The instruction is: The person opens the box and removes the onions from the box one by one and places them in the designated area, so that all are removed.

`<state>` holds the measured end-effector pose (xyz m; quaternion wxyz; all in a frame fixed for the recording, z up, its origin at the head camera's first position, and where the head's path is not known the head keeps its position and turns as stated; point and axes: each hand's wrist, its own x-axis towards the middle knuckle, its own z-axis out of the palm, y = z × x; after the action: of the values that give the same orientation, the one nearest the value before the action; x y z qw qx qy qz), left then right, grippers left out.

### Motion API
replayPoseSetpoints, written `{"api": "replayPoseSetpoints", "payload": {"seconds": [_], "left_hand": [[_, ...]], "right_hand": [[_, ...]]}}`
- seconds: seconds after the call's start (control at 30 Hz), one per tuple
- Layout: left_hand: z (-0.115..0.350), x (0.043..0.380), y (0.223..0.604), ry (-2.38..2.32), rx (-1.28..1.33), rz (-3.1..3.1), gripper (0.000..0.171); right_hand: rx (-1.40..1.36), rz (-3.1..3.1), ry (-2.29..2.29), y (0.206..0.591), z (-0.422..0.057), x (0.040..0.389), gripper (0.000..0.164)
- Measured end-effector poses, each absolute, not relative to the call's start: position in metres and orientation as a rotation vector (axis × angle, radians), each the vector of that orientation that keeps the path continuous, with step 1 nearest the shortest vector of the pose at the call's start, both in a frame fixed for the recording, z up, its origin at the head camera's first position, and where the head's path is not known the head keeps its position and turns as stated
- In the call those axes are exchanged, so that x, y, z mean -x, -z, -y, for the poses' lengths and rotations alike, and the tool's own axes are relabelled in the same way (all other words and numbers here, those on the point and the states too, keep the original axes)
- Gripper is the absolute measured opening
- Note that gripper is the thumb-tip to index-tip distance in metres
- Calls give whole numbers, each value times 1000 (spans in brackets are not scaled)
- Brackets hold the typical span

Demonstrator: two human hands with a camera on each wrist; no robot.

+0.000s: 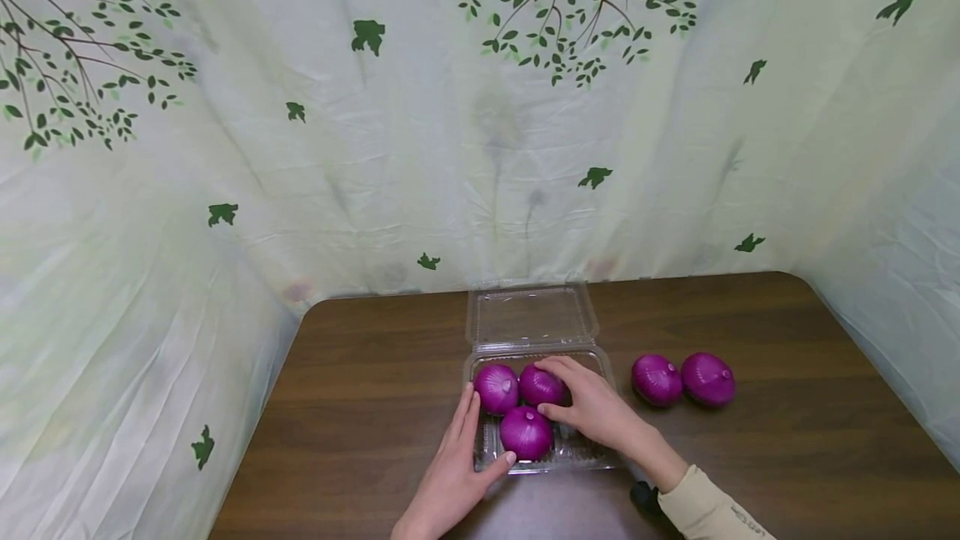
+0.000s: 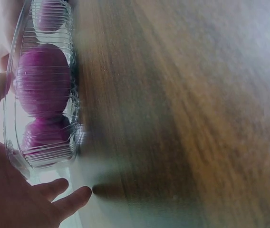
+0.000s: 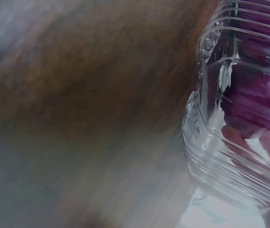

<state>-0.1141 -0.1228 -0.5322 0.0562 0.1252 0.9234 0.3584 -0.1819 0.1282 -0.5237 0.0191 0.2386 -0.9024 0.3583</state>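
Note:
A clear plastic clamshell container (image 1: 570,457) stands on the table with its lid folded back. Three purple onions are in it: one at back left (image 1: 497,389), one at the front (image 1: 527,432), and one at the back middle (image 1: 542,385). My right hand (image 1: 588,405) grips the back middle onion between thumb and fingers, inside the container. Along the container's left side lie the straight fingers of my left hand (image 1: 455,473), its thumb at the front rim. Through the ribbed plastic wall, the left wrist view shows an onion (image 2: 43,80) close to that hand.
Two more purple onions, one (image 1: 657,380) beside the other (image 1: 708,379), sit on the brown wooden table (image 1: 360,390) right of the container. The lid (image 1: 532,315) reaches the table's back edge, near a leaf-printed curtain (image 1: 420,165). A dark object (image 1: 643,497) shows beside the right sleeve.

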Motion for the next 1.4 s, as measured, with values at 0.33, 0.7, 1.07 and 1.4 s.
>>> {"api": "replayPoseSetpoints", "payload": {"seconds": [0.33,0.7,1.07,1.4], "left_hand": [[122,113,531,-1100,-369,-2799,99],[122,114,530,-1080,-333,-2786,100],[121,115,531,-1090,-333,-2781,100],[122,113,531,-1099,-377,-2817,99]], "right_hand": [[-659,2763,-1274,525,-130,181,59],[-598,2605,-1563,521,-133,182,56],[-541,2504,-1745,517,-137,181,56],[-536,2461,-1783,505,-145,173,56]]}}
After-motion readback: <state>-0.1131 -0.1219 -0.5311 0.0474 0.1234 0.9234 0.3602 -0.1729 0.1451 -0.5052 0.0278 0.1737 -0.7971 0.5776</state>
